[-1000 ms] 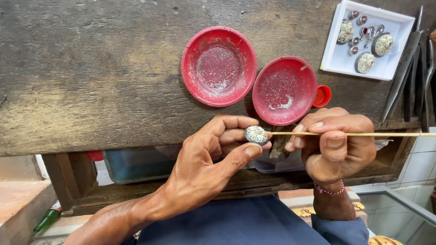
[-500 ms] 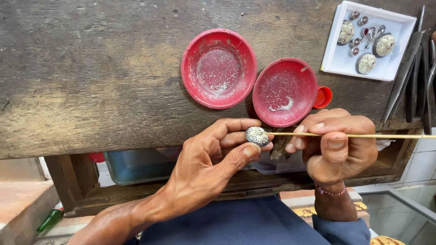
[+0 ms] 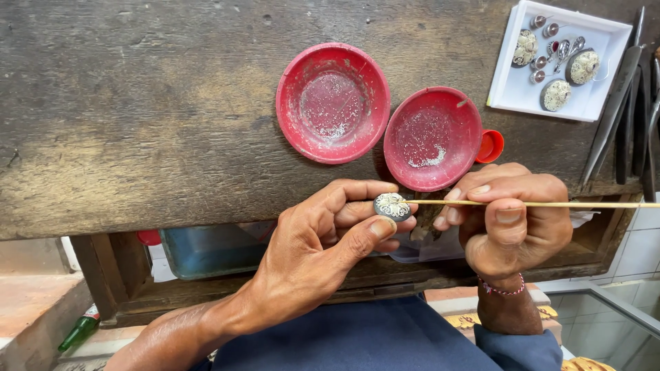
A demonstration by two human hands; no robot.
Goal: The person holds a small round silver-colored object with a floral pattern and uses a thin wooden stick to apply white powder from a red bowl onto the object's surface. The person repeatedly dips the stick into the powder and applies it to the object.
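Observation:
My left hand (image 3: 323,240) pinches a small oval ornament (image 3: 392,205) with pale filigree on a dark back, between thumb and fingers, at the front edge of a worn wooden bench (image 3: 137,117). My right hand (image 3: 512,227) grips a thin yellowish stick (image 3: 550,204) held level; its left tip touches the ornament. Just beyond the hands sit two shallow red dishes, the left dish (image 3: 333,103) and the right dish (image 3: 432,139), both dusted with fine silvery grains.
A white tray (image 3: 505,82) at the back right holds several similar filigree pieces and small metal parts. Dark metal tools (image 3: 622,96) lie along the right edge. A small red cap (image 3: 491,145) sits beside the right dish. A blue bin (image 3: 206,251) sits under the bench.

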